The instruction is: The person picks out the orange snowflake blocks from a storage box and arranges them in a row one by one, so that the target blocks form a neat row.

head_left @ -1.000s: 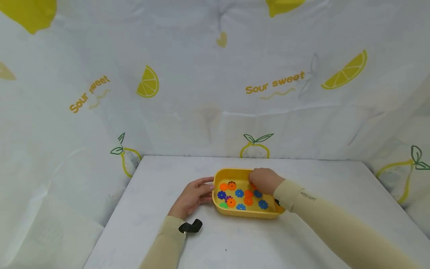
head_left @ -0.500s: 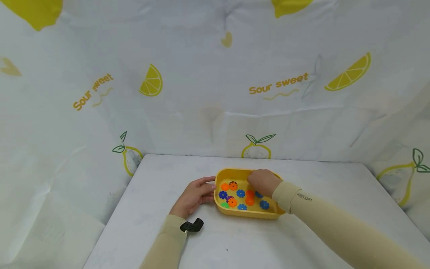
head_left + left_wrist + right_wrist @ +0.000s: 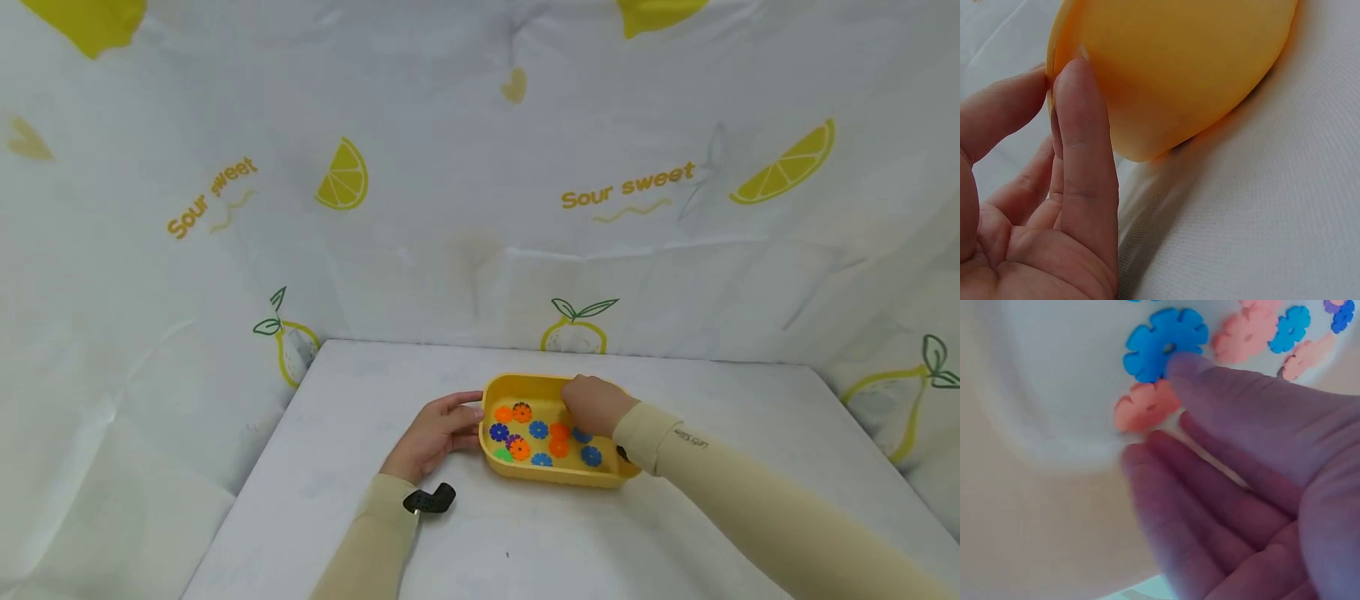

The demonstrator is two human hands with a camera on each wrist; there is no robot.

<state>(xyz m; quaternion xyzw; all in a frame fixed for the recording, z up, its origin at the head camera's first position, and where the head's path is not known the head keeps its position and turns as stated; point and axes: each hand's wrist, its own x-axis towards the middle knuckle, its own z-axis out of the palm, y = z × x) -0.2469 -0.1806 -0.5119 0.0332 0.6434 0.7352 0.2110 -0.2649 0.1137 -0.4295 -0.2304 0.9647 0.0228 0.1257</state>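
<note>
A yellow plastic basket [image 3: 540, 473] stands on the table, with flower-shaped plastic discs in orange, blue, purple and green scattered over its floor. My left hand [image 3: 431, 433] touches the basket's left end; in the left wrist view its fingers lie nearly straight against the outer wall [image 3: 1191, 50]. Inside the right part of the basket is my right hand [image 3: 596, 404]. The right wrist view has its thumb over the edge of a blue disc [image 3: 1147, 340], with the other fingertips close to an orange disc [image 3: 1135, 412]. No disc is plainly pinched.
The white table [image 3: 510, 533] spreads around the basket. A pale lemon-printed cloth [image 3: 450, 275] hangs behind and at the sides. A black wrist device [image 3: 431, 500] sits at the left cuff.
My right hand shifts slightly left, then back right inside the basket. An orange disc that showed below it in the head view is now covered. The left hand stays at the basket's end.
</note>
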